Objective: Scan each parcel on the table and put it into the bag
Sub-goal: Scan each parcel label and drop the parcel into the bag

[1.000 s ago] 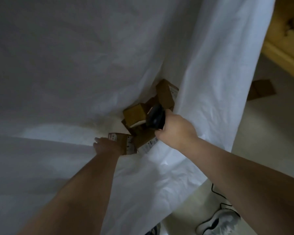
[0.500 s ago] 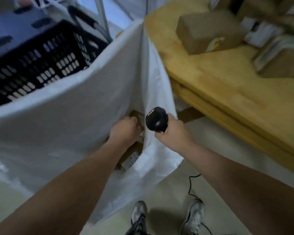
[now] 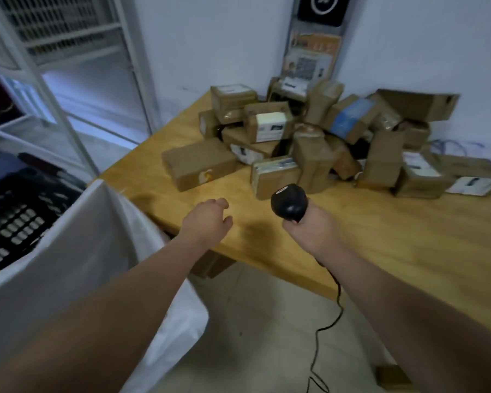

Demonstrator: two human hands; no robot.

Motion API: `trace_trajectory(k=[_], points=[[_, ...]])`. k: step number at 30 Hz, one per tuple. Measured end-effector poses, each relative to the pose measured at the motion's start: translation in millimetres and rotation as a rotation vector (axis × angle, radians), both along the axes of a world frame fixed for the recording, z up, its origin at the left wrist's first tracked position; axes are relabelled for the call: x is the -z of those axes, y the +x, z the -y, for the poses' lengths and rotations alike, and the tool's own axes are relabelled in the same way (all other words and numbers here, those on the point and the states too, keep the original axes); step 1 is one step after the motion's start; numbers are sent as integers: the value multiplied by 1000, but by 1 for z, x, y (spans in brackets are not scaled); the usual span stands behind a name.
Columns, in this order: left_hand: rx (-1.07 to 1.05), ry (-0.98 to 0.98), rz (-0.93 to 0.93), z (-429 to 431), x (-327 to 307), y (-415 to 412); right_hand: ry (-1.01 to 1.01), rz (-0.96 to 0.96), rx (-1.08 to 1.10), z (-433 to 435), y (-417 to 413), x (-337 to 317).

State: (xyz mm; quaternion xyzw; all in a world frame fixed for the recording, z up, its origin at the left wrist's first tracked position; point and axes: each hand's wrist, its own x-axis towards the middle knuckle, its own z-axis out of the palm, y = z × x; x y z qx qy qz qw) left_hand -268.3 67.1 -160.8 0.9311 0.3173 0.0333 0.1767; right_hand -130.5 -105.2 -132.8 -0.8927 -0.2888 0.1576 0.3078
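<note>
Brightness: we see dim, flat indoor light, with a cool bluish cast on the wall (image 3: 210, 38).
Source: we find the palest area behind the door frame (image 3: 138, 69), upper left.
Shadows: we note one soft dark patch on the table (image 3: 408, 236) between the left hand (image 3: 207, 219) and the right hand (image 3: 309, 226).
Glare: we see a faint sheen on the scanner (image 3: 289, 202).
Blur: we find the parcels (image 3: 312, 154) smeared, their labels unreadable.
Distortion: we see the door frame lean and the forearms swell at the bottom corners.

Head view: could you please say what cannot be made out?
In the head view:
- Bag: contents hidden by its own wall.
- Parcels: labels blurred, unreadable; rear ones hidden behind front ones.
- Scanner: handle hidden in right hand.
- Crate: cut off by left edge.
</note>
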Motion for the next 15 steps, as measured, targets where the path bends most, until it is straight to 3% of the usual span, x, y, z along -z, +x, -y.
trace_trajectory(k=[7,15], points=[[51,12,22,37,-21,85,105,-59,70,32,82,-27],[53,33,86,-13,-43,146,261,-151,122,-15,139,-37]])
